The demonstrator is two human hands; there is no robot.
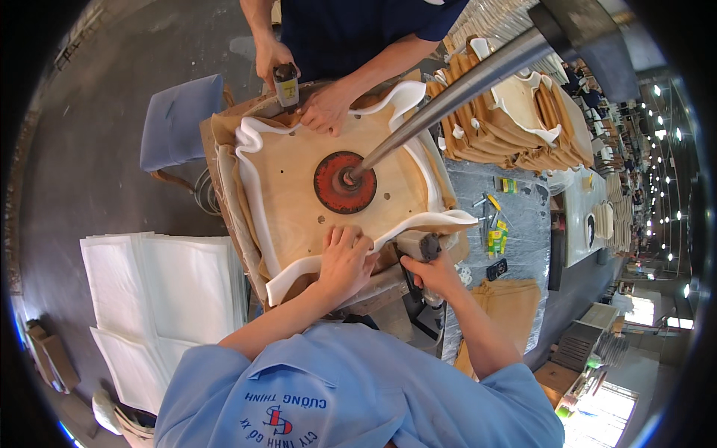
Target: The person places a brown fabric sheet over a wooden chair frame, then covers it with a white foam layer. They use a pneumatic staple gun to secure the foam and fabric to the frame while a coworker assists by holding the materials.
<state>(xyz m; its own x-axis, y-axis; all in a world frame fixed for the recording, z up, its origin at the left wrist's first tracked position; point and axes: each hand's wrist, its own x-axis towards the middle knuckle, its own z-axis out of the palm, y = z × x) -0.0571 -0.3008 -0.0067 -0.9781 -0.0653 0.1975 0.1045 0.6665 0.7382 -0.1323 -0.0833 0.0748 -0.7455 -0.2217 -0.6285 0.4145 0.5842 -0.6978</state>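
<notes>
A stack of white rectangular foam sheets [168, 287] lies on the grey floor at the left, near a blue padded stool [179, 119]. At the right, piled tan seat covers [515, 119] sit above a grey marbled worktable [523, 216] scattered with small yellow-green tools [496, 237].

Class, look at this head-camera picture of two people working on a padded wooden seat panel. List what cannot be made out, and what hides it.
- Stapler in the right hand: its nose is hidden behind the white foam edge.
- Left hand: its palm covers the seat panel beneath.
- Red press pad: the metal ram covers its centre.
- Small items on the grey table: too small to identify.
</notes>
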